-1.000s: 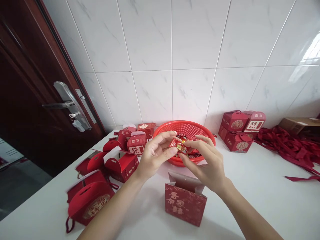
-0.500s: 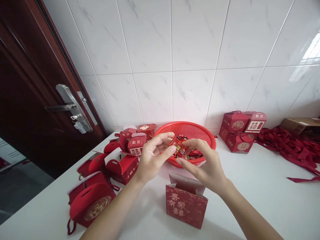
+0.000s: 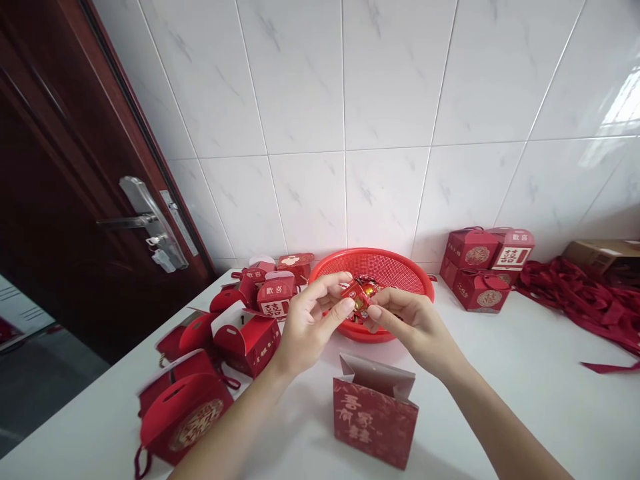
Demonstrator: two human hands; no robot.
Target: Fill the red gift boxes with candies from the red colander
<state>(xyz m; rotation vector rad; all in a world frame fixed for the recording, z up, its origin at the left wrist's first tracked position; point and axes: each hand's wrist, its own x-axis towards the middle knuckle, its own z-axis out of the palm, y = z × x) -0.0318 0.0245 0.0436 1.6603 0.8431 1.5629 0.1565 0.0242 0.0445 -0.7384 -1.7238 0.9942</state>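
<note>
Above the front of a red plastic basket (image 3: 420, 273), my left hand (image 3: 309, 327) pinches a small red-wrapped candy (image 3: 356, 295) between thumb and fingers. My right hand (image 3: 417, 327) is closed at the candy's right side, thumb and fingertips pressed on its wrapper end. Parts of the wrapper are hidden behind the fingertips. More shiny red and gold wrapped candies lie in the basket below, partly covered by both hands. A dark red paper bag (image 3: 373, 420) with pale Chinese characters stands upright on the table in front of me, its top open.
Several red gift boxes (image 3: 250, 340) crowd the table's left side, some with open lids. Stacked red boxes (image 3: 480, 293) stand by the tiled wall at right. Beyond them are a heap of dark red ribbons (image 3: 575, 293) and a cardboard box (image 3: 600, 251). A door (image 3: 65, 167) is at left.
My right hand has closed from a loose, spread pose onto the candy's right side. The left hand still holds the candy. The whole view has shifted slightly.
</note>
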